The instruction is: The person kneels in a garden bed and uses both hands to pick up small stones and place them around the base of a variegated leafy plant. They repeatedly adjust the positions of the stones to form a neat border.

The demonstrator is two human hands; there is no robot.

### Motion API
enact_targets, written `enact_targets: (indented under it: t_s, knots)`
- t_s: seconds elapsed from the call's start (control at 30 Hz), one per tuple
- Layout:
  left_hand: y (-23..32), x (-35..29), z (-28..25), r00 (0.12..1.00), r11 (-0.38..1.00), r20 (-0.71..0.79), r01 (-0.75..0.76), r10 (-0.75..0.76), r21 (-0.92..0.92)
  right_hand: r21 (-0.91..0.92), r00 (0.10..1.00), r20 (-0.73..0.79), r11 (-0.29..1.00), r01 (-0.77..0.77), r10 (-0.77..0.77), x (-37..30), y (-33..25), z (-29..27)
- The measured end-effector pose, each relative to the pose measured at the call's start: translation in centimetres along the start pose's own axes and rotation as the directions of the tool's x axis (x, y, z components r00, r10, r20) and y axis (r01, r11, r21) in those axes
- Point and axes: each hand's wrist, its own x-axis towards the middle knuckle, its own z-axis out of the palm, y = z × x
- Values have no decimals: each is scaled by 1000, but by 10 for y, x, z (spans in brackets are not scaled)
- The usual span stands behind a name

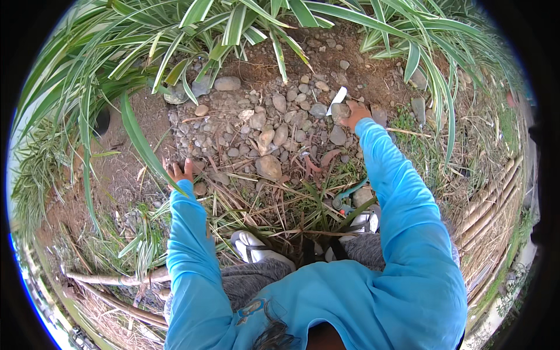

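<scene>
My right hand [356,116] reaches out at the far right of a patch of loose stones. Its fingers are curled against a rounded grey stone [339,111], and part of the grip is hidden. Just beyond that stone lies a white strip [336,100]. On the left side of the patch, my left hand [180,173] is low over the soil with fingers apart, holding nothing that I can see. A long green leaf [140,142] hangs down across the left hand. Between both hands, grey and brown stones [280,135] of mixed sizes cover the soil, with a larger tan stone [269,167] nearer me.
Striped leafy plants [233,23] arch over the far side and both flanks. Dry grass [280,204] lies before my feet. A teal-handled tool [350,190] rests by my right foot. Bamboo poles [493,195] lie at right; thin branches [116,279] lie at left.
</scene>
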Motion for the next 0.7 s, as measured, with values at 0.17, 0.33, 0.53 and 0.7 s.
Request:
enact_targets:
  t_s: [0.17,0.33,0.53,0.7]
  knots:
    - [34,-51,33,922,984,-376,138,-87,112,-19,999,25,1000,-22,23,19,8,9]
    - [54,-63,19,920,986,-379,143,-99,88,131,993,116,991,13,-28,11,-15,-16]
    - [56,-65,23,900,988,-420,150,-116,48,-76,956,-36,955,287,-290,16,-71,-64]
    - [59,-64,22,900,988,-419,149,-118,41,257,822,-364,801,540,-437,57,-164,-64]
